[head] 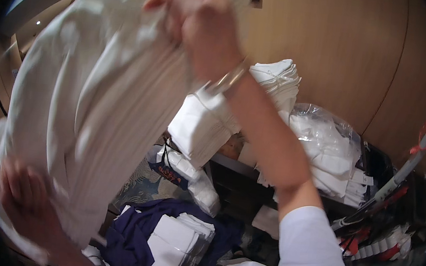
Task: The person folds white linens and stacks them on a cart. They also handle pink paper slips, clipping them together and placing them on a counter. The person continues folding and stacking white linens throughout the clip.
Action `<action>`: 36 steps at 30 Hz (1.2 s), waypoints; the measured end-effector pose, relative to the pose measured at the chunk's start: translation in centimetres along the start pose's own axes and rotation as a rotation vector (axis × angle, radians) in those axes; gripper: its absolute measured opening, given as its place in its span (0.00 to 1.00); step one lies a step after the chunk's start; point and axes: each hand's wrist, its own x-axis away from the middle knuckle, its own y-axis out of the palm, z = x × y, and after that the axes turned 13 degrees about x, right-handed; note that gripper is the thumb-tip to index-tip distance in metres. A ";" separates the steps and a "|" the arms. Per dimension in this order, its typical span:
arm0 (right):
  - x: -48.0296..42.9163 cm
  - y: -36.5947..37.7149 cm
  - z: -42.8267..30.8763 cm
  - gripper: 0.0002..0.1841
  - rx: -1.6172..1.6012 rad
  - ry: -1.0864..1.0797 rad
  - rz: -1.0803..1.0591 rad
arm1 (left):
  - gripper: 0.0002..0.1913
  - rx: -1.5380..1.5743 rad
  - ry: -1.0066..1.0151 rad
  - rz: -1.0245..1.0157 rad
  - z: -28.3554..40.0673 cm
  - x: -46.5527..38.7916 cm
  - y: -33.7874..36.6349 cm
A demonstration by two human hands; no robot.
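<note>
A large white cloth (99, 66) hangs in folds across the left half of the view, its top edge gathered in my right hand (205, 19), which is raised and slightly blurred. A metal bangle (228, 78) circles that wrist. Lower down at the left, my left hand (27, 195) lies against the same cloth with its fingers close together; whether it grips the fabric cannot be told. Behind my right forearm are stacks of folded white linen (202, 128), partly hidden by the arm and the cloth.
A clear plastic bag of white linen (321, 140) sits on a dark shelf (240, 167). Below, a tied white linen bundle (177, 246) rests on dark blue fabric (129, 229). A grey pole with a red tip (403, 172) leans at the right. Wood panelling (324, 39) stands behind.
</note>
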 end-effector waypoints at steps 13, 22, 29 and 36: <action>-1.4 -25.7 16.8 0.19 1.043 0.215 0.024 | 0.13 -0.255 -0.628 -0.046 -35.4 -2.1 13.5; -0.7 -24.3 15.1 0.16 0.924 0.294 0.042 | 0.15 -0.023 -0.693 -0.056 -33.4 -1.0 11.5; -3.2 -25.6 15.3 0.15 0.700 0.272 0.303 | 0.16 0.091 -0.445 -0.038 -34.5 -2.3 13.9; -5.9 -30.9 16.4 0.16 0.660 0.283 0.095 | 0.13 0.024 -0.571 -0.077 -38.1 -5.3 17.2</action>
